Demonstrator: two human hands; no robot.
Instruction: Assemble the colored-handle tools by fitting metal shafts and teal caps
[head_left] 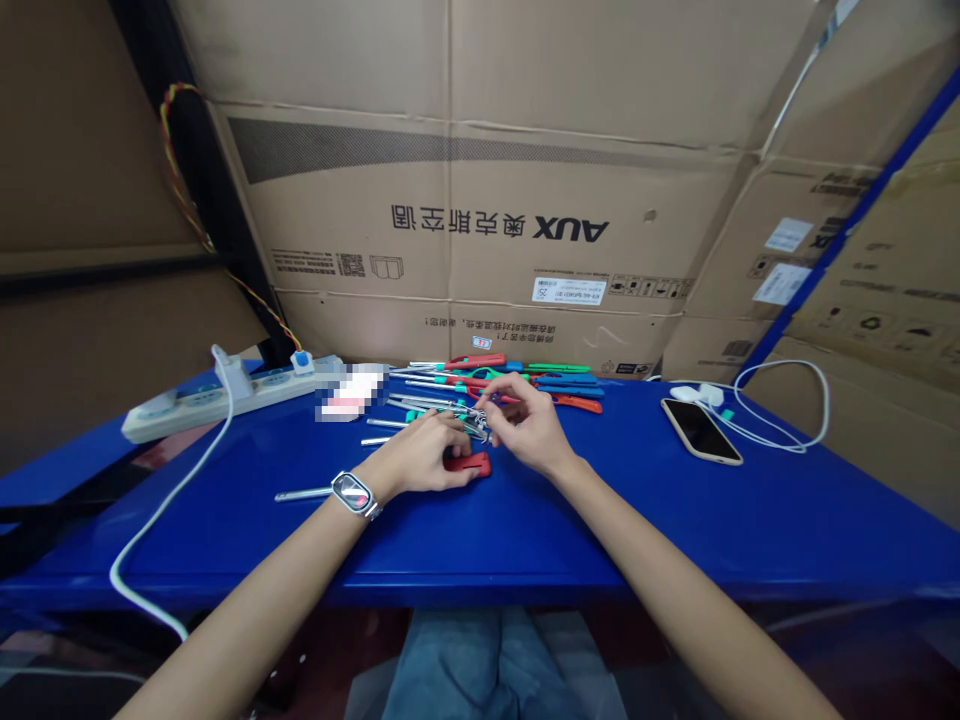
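Note:
My left hand (429, 455), with a watch (354, 493) on its wrist, rests on the blue table (525, 530) with fingers closed round a red screwdriver handle (469, 464). My right hand (529, 425) is just beside it, fingers pinched on a thin metal shaft (480, 430) between the two hands. Behind the hands lies a pile of screwdrivers (517, 385) with red, green and blue handles and several loose metal shafts (420, 405). One more shaft (304, 494) lies left of my left wrist.
A white power strip (225, 395) with a plugged cable (161, 510) sits at the back left. A phone (701, 430) and white charger cable (780, 420) lie at the right. Cardboard boxes (480, 220) wall the back. My knees (480, 660) are under the front edge.

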